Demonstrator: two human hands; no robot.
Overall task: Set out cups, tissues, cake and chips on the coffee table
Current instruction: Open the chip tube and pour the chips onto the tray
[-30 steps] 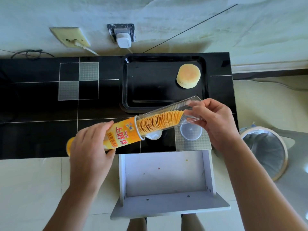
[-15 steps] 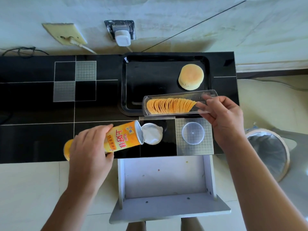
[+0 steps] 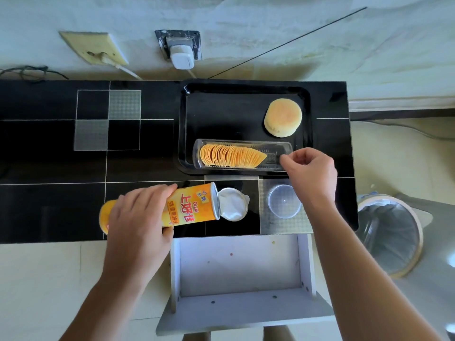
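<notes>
A round yellow cake [image 3: 283, 118] lies at the back right of the black serving tray [image 3: 221, 107] on the black coffee table [image 3: 49, 168]. A clear plastic sleeve with a row of chips [image 3: 231, 156] rests along the tray's front edge. My right hand [image 3: 310, 171] pinches the sleeve's right end. My left hand [image 3: 138, 217] grips the orange chip can [image 3: 189, 207], which lies on its side over the table's front part, mouth to the right. Its foil seal [image 3: 232, 204] hangs peeled at the mouth. A clear plastic lid [image 3: 283, 201] lies just right of it.
A white drawer [image 3: 241, 267] stands pulled out below the table's front edge, between my arms. A lined waste bin [image 3: 391, 232] sits on the floor at the right. Wall sockets with a white charger [image 3: 181, 55] are behind the table.
My right hand drew the chip sleeve out of the can and set it down in the black tray. My left hand lowered the can toward the table.
</notes>
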